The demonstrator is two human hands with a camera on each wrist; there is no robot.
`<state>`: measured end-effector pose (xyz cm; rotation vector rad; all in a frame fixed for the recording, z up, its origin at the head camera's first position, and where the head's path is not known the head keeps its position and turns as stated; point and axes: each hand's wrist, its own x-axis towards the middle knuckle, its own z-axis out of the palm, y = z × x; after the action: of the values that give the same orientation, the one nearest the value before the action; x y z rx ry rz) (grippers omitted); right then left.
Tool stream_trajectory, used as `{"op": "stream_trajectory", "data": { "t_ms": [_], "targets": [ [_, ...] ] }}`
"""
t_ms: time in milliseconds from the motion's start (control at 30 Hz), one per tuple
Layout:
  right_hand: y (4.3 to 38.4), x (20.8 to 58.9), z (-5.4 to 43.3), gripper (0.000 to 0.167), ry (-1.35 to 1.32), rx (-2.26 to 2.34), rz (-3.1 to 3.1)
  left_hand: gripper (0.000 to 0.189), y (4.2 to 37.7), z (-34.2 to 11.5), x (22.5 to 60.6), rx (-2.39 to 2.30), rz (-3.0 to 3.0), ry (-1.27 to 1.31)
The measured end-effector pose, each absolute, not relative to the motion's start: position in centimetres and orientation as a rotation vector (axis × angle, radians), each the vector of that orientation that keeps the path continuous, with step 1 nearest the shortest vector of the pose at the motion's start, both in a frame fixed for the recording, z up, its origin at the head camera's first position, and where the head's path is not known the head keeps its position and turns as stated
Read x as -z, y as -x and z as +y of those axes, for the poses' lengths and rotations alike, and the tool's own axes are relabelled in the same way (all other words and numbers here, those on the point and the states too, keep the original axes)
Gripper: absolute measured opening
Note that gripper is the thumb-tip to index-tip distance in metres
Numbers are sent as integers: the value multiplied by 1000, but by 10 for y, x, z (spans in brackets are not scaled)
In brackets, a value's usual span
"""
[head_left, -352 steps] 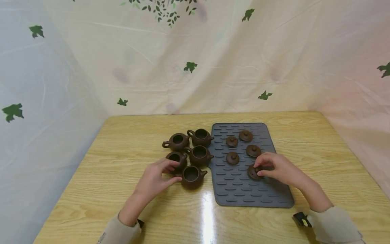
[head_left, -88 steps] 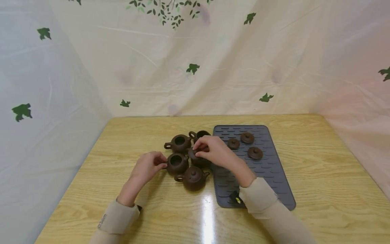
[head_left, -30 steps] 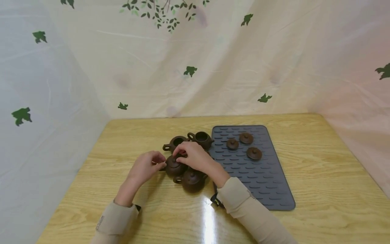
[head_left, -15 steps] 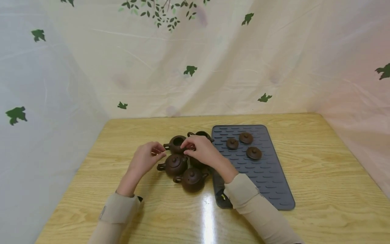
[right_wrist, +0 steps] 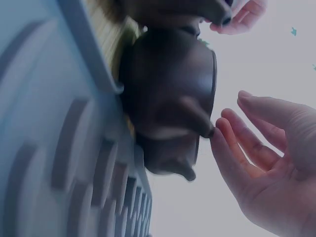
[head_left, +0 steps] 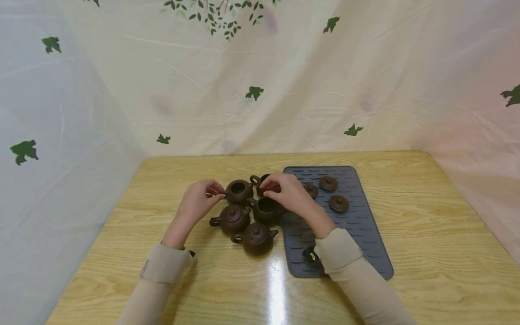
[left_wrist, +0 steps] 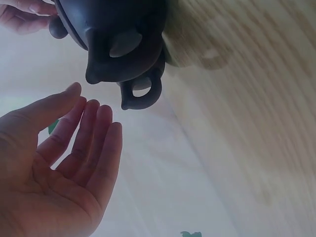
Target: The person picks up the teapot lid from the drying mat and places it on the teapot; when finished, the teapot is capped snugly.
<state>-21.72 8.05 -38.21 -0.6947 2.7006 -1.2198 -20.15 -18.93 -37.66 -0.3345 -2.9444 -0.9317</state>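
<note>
A cream cloth backdrop [head_left: 195, 113] with green leaf and bird prints is hanging behind a pale wood-grain table [head_left: 426, 216]. A dark grey ridged mat [head_left: 357, 219] is lying right of centre, carrying three small round brown lids with knobs: far lid [head_left: 328, 184], left lid [head_left: 311, 193], near lid [head_left: 339, 205].

Five small dark-brown clay-look teapots are clustering at frame centre. Lidless: upper-left pot [head_left: 240, 197], upper-right pot [head_left: 260, 190], middle pot [head_left: 266, 218]. Lids sitting on: lower-left pot [head_left: 234, 222], bottom pot [head_left: 258, 243].

Left hand [head_left: 197, 198] is reaching to the upper-left pot's handle, fingers loosely bent, apparently holding nothing; contact unclear. Right hand [head_left: 290, 192] is hovering at the upper-right pot, partly hiding it, fingers relaxed and spread, no lid showing in them; spout contact unclear.

Handling, judging by looks: pots and lids are probably rigid, fairly light, chippable, slightly slick. Handle or body is offering the best hold on a pot, knob on a lid; thin spouts are looking fragile.
</note>
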Motion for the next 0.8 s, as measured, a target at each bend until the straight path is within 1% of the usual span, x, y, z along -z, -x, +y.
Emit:
{"op": "stream_trajectory", "data": {
  "t_ms": [267, 800],
  "targets": [
    [221, 384, 100, 19, 614, 1264, 2731, 15, 211, -185, 375, 915, -2971, 322],
    [225, 384, 131, 23, 515, 1303, 2797, 16, 224, -183, 381, 897, -3017, 303]
  ]
}}
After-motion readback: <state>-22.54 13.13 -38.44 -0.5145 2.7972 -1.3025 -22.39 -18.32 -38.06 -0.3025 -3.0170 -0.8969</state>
